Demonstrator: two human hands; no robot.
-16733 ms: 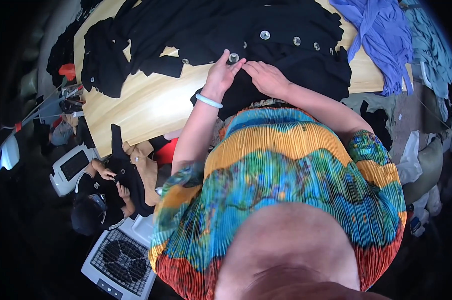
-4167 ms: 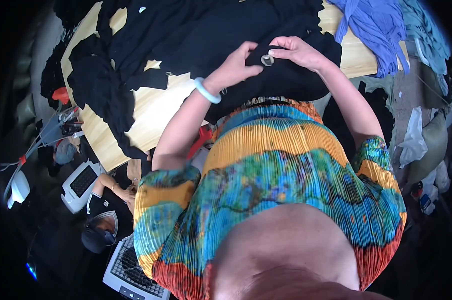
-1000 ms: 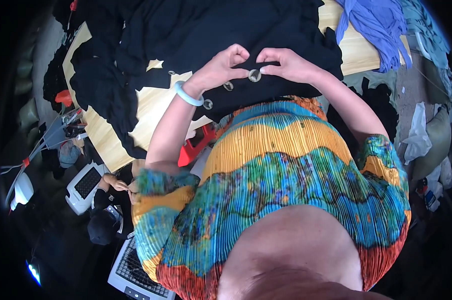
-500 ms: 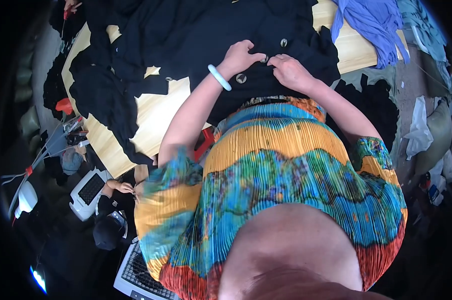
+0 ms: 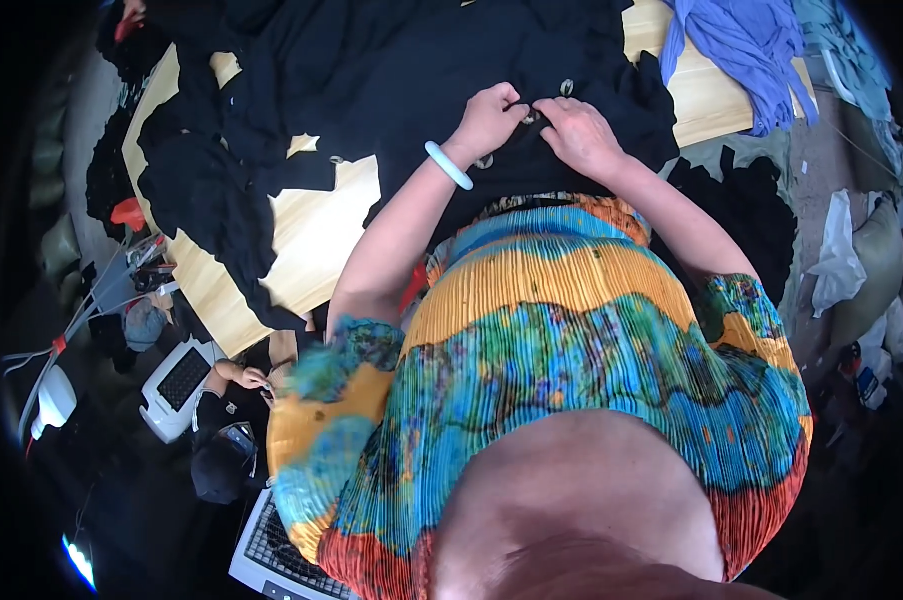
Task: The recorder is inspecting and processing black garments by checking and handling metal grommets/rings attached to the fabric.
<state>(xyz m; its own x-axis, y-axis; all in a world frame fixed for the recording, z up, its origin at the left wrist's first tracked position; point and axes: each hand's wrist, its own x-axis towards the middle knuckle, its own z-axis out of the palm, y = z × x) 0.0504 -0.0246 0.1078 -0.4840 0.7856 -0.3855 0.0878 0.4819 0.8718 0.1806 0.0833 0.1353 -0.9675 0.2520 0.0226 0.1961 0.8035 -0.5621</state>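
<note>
Black cloth point(image 5: 402, 80), which looks like a garment, is spread over the wooden table before me. Along its near right part sit dark, shiny round buttons, one of them a button point(image 5: 568, 88) just beyond my right hand. My left hand point(image 5: 489, 122), with a pale bangle on the wrist, is closed, thumb and fingers pinching at a button point(image 5: 531, 117) on the cloth. From the other side, my right hand point(image 5: 582, 133) has its fingertips pressed together at that same button. Another button point(image 5: 485, 161) shows partly beneath my left hand.
Bare wood of the table point(image 5: 322, 235) shows between the cloth's edges. Purple cloth point(image 5: 737, 60) lies at the far right. A white plastic bag point(image 5: 839, 255) is at right. Another person's hand point(image 5: 135, 12) shows at the far left; a person in a dark cap point(image 5: 222, 470) is at lower left.
My left hand has shifted slightly right, its thumb and fingers closing in at the button and covering part of the nearer one. The right hand's fingers have moved onto the same button.
</note>
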